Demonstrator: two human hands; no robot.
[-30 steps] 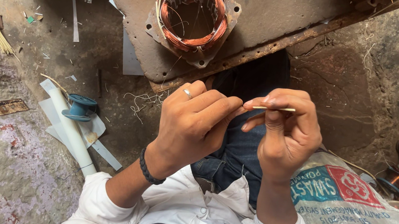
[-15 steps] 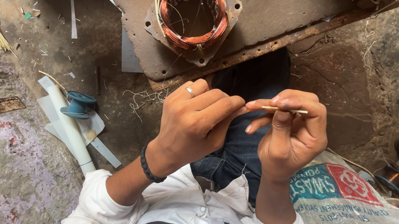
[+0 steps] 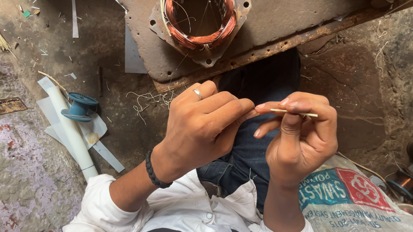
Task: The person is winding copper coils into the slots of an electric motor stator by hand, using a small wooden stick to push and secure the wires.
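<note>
Right hand (image 3: 301,141): fingers pinched on thin pale stick (image 3: 293,113), level;
Left hand (image 3: 204,127): curled shut, fingertips meeting stick's end;
Stator with copper windings (image 3: 198,10): on rusty plate (image 3: 292,12), beyond

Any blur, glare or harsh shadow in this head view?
Head view: soft, even daylight, no glare; both hands, left and right, sharp, as are the thin stick and copper winding; wide-angle bending at the edges; top-left corner in shadow.
</note>
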